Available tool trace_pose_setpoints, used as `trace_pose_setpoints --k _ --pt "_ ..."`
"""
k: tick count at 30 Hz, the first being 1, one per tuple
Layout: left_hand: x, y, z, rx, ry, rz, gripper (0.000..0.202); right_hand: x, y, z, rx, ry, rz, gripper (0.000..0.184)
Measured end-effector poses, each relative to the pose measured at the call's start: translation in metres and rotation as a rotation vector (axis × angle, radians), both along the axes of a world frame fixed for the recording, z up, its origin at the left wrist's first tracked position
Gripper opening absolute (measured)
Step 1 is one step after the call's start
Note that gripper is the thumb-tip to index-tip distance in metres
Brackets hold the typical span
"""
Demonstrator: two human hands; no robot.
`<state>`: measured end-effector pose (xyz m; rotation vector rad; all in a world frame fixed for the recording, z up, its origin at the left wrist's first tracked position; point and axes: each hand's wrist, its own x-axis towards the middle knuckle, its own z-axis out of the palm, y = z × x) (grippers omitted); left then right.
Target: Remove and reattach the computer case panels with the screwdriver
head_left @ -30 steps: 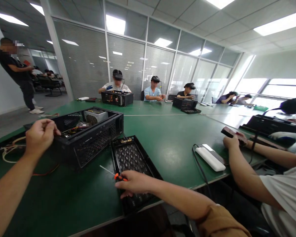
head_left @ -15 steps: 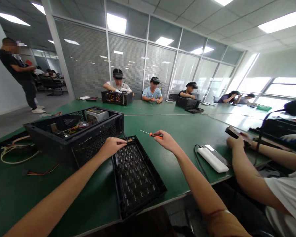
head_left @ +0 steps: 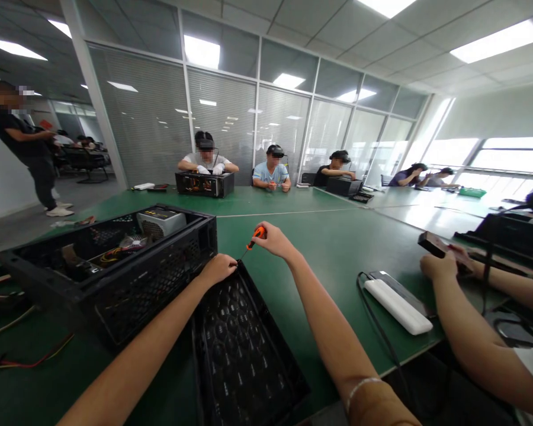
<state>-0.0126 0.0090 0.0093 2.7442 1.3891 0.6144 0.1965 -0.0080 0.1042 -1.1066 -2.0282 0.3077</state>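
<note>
An open black computer case (head_left: 115, 278) stands on the green table (head_left: 328, 248) at my left, with a power supply and wires inside. Its black perforated side panel (head_left: 240, 349) lies flat in front of me. My left hand (head_left: 217, 269) is closed at the panel's far edge, pinching something I cannot make out. My right hand (head_left: 273, 239) holds a small orange-handled screwdriver (head_left: 254, 236), its tip pointing down at the spot by my left hand.
A white power bank (head_left: 397, 297) with a black cable lies to the right. A neighbour's hand (head_left: 439, 263) at the right holds a dark device. Across the table several people work on black cases. Loose wires (head_left: 22, 337) trail at the left. A person stands far left.
My right hand has turned the screwdriver from level to tip-down beside my left hand. My left hand stays at the panel's far edge. The view has shifted closer to the case.
</note>
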Motion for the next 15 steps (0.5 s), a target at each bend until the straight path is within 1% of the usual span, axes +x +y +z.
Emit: trace_pose_setpoints --k 3,6,10,15 --pt "-0.003 0.006 -0.011 0.03 0.039 -0.007 0.022 -0.014 0.006 -0.006 0.024 -0.049 0.05 0.026" --pt "-0.004 0.01 -0.016 0.035 0.051 -0.005 0.022 -0.022 0.007 -0.01 0.059 -0.086 0.088 0.029" --pt "-0.003 0.01 -0.016 0.041 0.039 0.006 0.022 -0.028 0.005 -0.01 0.115 -0.134 0.127 0.029" --pt "-0.005 0.009 -0.014 0.014 -0.011 -0.024 0.02 -0.033 0.001 -0.01 0.165 -0.173 0.17 0.026"
